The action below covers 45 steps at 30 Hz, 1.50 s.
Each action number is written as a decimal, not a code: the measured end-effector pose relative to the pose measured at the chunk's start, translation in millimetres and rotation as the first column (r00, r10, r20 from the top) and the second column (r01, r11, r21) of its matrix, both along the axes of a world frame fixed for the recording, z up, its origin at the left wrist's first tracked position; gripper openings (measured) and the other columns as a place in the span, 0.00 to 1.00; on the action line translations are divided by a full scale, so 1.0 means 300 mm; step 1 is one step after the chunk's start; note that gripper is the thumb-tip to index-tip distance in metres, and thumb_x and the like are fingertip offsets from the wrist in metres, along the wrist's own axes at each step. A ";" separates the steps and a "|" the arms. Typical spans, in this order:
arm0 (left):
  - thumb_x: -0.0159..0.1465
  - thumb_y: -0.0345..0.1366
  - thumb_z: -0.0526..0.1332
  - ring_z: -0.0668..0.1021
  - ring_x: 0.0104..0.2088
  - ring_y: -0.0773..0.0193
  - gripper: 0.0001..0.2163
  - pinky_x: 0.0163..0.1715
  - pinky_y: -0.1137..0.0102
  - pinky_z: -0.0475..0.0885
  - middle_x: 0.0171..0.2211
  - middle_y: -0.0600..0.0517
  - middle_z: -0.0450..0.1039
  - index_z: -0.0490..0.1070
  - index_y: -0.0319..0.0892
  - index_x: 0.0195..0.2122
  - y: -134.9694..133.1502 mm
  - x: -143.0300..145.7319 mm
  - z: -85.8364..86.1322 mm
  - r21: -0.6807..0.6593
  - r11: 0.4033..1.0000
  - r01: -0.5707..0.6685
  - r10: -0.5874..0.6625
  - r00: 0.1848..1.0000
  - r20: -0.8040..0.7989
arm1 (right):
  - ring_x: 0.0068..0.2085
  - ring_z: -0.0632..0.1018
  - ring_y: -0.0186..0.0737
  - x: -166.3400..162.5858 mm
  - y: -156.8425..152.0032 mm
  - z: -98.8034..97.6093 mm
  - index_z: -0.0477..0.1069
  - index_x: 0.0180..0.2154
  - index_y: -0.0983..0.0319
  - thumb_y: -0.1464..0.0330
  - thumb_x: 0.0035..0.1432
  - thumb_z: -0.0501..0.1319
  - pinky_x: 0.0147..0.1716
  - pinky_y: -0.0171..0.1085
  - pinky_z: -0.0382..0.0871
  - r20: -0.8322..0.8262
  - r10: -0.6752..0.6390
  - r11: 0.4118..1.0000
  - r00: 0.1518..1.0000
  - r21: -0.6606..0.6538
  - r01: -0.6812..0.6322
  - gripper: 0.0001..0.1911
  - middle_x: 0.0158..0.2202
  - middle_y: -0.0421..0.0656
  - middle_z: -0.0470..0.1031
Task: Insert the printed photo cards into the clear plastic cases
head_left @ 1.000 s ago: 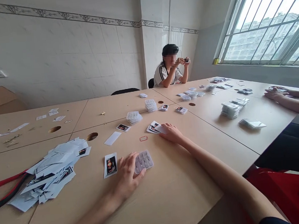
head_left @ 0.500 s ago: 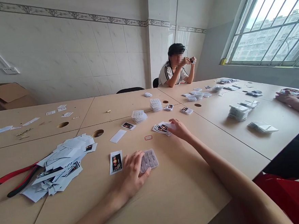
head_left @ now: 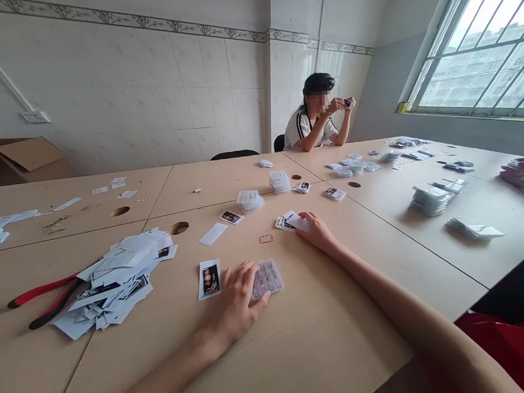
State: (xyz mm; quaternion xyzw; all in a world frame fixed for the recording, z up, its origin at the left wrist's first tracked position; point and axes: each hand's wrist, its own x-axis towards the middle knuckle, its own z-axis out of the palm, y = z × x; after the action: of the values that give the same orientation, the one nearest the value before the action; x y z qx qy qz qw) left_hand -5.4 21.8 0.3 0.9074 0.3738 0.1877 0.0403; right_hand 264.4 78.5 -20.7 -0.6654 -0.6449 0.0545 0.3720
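Note:
My left hand [head_left: 240, 300] rests palm down on the table, its fingertips pressing the left edge of a clear plastic blister tray [head_left: 268, 278]. A printed card [head_left: 209, 279] lies just left of that hand. My right hand [head_left: 316, 231] reaches forward and pinches a white card at the small stack of printed cards [head_left: 287, 221]. A small red ring [head_left: 265, 239] lies on the table between the two hands.
A heap of white and printed cards [head_left: 115, 278] lies at the left over red-handled pliers [head_left: 40, 296]. Stacks of clear trays [head_left: 250, 200] stand further back, more [head_left: 428, 200] at the right. A person [head_left: 315, 124] sits at the far end; another person's hand [head_left: 518, 174] shows at right.
My right hand has closed on a white card at the stack and lifted it slightly. The left hand stays on the tray. The camera has turned a little to the left.

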 end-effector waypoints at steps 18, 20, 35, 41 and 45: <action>0.57 0.41 0.51 0.61 0.52 0.56 0.16 0.52 0.58 0.52 0.51 0.48 0.60 0.58 0.43 0.46 0.004 -0.003 -0.016 0.003 1.000 0.016 -0.016 1.000 -0.001 | 0.42 0.71 0.42 0.012 0.009 -0.005 0.63 0.44 0.61 0.66 0.39 0.63 0.39 0.41 0.65 -0.286 0.033 0.997 0.958 0.074 -0.012 0.26 0.42 0.46 0.69; 0.57 0.41 0.51 0.61 0.52 0.56 0.16 0.52 0.57 0.52 0.51 0.48 0.60 0.58 0.43 0.46 0.005 -0.003 -0.019 -0.001 1.000 0.014 -0.014 1.000 -0.004 | 0.42 0.70 0.43 0.008 0.009 -0.003 0.62 0.44 0.61 0.65 0.39 0.63 0.40 0.41 0.65 -0.289 0.029 0.996 0.957 0.093 -0.002 0.27 0.43 0.46 0.69; 0.57 0.42 0.51 0.62 0.51 0.55 0.16 0.51 0.58 0.55 0.51 0.48 0.60 0.60 0.44 0.46 -0.003 -0.005 -0.004 -0.004 1.000 0.001 -0.001 1.000 -0.009 | 0.37 0.70 0.41 0.001 -0.008 0.016 0.57 0.48 0.59 0.54 0.40 0.61 0.33 0.39 0.66 -0.276 0.044 0.988 0.960 0.154 0.000 0.33 0.43 0.46 0.65; 0.58 0.42 0.51 0.61 0.52 0.55 0.17 0.52 0.57 0.53 0.51 0.48 0.60 0.59 0.43 0.47 -0.004 -0.007 -0.010 -0.014 1.000 -0.002 0.002 1.000 -0.016 | 0.31 0.68 0.35 0.048 -0.033 0.072 0.51 0.51 0.57 0.58 0.39 0.63 0.34 0.39 0.66 -0.215 0.151 0.980 0.965 0.159 -0.118 0.38 0.45 0.46 0.62; 0.57 0.40 0.52 0.62 0.51 0.55 0.18 0.52 0.56 0.52 0.50 0.47 0.61 0.56 0.43 0.49 -0.008 -0.005 -0.004 -0.022 1.000 0.008 -0.008 1.000 0.011 | 0.29 0.68 0.33 0.117 -0.055 0.118 0.49 0.52 0.56 0.60 0.42 0.62 0.33 0.38 0.66 -0.182 0.205 0.973 0.962 0.145 -0.180 0.36 0.44 0.45 0.63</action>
State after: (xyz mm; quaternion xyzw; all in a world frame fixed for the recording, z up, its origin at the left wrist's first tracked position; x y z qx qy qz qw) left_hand -6.9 19.3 -0.8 0.9074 0.3719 0.1884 0.0528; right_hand 299.4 62.1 14.8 -0.5659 -0.6691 0.1145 0.4680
